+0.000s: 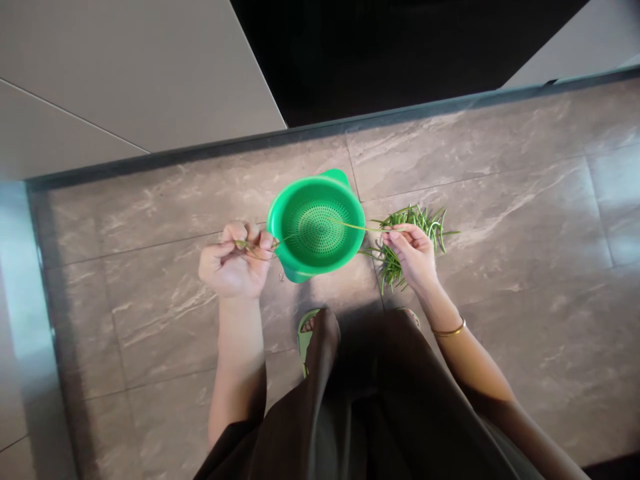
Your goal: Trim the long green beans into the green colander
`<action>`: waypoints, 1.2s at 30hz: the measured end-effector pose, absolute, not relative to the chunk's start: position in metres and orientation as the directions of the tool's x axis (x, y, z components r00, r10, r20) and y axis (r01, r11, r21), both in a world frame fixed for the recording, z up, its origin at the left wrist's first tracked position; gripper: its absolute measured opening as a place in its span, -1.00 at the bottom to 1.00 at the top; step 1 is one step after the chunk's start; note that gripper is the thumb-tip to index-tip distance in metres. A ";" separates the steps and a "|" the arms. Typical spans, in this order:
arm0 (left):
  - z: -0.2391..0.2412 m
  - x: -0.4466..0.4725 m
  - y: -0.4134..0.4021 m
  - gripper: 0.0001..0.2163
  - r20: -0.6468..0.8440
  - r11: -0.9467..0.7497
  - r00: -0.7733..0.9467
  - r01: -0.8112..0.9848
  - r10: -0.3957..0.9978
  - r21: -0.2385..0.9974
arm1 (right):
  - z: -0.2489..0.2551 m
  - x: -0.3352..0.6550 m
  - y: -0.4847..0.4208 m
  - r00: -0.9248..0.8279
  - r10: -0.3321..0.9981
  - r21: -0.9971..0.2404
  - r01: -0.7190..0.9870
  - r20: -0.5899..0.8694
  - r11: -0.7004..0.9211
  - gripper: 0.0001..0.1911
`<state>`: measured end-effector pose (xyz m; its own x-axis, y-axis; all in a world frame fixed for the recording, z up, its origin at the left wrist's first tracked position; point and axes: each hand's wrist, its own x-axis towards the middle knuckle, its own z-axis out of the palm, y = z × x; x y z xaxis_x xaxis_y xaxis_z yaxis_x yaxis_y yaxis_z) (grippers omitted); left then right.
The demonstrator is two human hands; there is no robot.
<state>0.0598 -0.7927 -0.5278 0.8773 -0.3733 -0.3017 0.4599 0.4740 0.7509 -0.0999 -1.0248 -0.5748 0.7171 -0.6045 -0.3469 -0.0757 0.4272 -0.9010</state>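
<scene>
A green plastic colander (pixel 316 223) stands on the tiled floor in front of me. My left hand (pixel 235 263), closed, pinches one end of a long thin green stalk (pixel 350 226) just left of the colander. That stalk stretches across the colander's bowl to my right hand (pixel 413 253), whose fingers are closed on its other end. A pile of green stalks (pixel 417 223) lies on the floor beside and under my right hand.
Grey marbled floor tiles (pixel 525 220) spread around me. A dark step edge (pixel 320 127) runs along the far side, with a black opening behind it. My knees in dark cloth and green slippers (pixel 306 333) fill the near middle. A gold bangle (pixel 449 330) sits on my right wrist.
</scene>
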 end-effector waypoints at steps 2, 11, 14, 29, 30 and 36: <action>-0.523 0.056 -0.796 -0.74 -0.277 0.413 0.837 0.488 -0.472 0.769 | -0.586 -0.086 -1.016 0.775 -0.521 -0.897 -0.127 -0.357 0.424 -0.77; -0.531 0.018 -0.832 -0.88 -0.395 0.269 0.621 0.709 -0.677 0.652 | -0.601 -0.089 -0.997 0.856 -0.287 -0.890 -0.350 -0.430 0.292 -0.55; -0.550 -0.004 -0.848 -0.92 -0.457 0.224 0.524 0.797 -0.719 0.561 | -0.586 -0.109 -0.992 0.882 -0.201 -0.880 -0.353 -0.426 0.317 -0.62; -0.591 -0.046 -0.878 -0.80 -0.644 -0.089 0.298 0.863 -0.705 0.498 | -0.631 -0.151 -1.040 0.839 -0.494 -0.219 -0.538 -0.227 -0.814 -0.77; -0.591 -0.047 -0.878 -0.78 -0.639 -0.105 0.304 0.847 -0.707 0.520 | -0.633 -0.147 -1.036 0.842 -0.490 -0.177 -0.530 -0.225 -0.829 -0.76; -0.592 -0.052 -0.878 -0.69 -0.625 -0.177 0.324 0.777 -0.710 0.604 | -0.645 -0.123 -1.026 0.822 -0.520 0.010 -0.532 -0.232 -0.847 -0.74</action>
